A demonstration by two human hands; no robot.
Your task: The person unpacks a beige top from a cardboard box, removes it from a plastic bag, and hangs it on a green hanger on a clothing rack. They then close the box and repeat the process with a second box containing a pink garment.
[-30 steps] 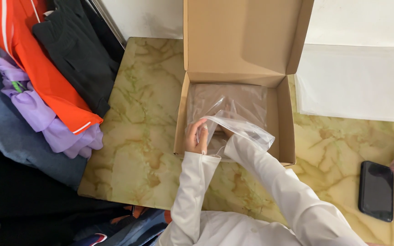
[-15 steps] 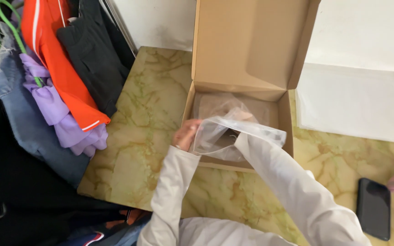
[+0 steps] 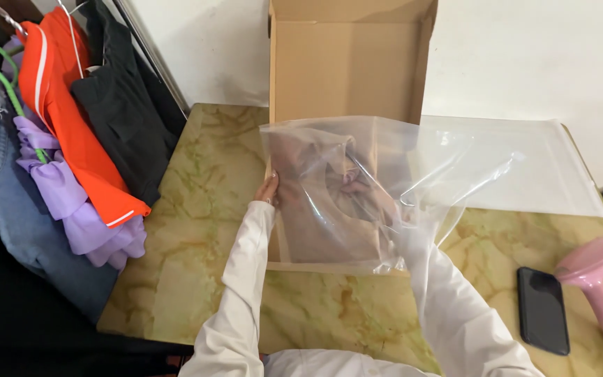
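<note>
Standing beside the marble-patterned tabletop [image 3: 197, 230], I see a rack of hanging clothes [image 3: 71, 139] at its left edge: orange, black, purple and denim pieces. A cardboard box [image 3: 347, 70] sits in the middle of the tabletop with its lid up against the wall; whether anything lies on the box floor I cannot tell, because it is covered from view. Held up right over the box is a large clear plastic bag [image 3: 378, 181], its long axis running left to right. The left hand [image 3: 269, 190] grips the bag's left edge, fingers closed on the film. The right hand [image 3: 354, 187] is inside or behind the bag, blurred by the plastic, so I cannot tell how it is closed. A flat clear sheet [image 3: 525, 167] lies to the right, then a pink steamer [image 3: 598, 269], and a black phone [image 3: 543, 311] just beside it.
</note>
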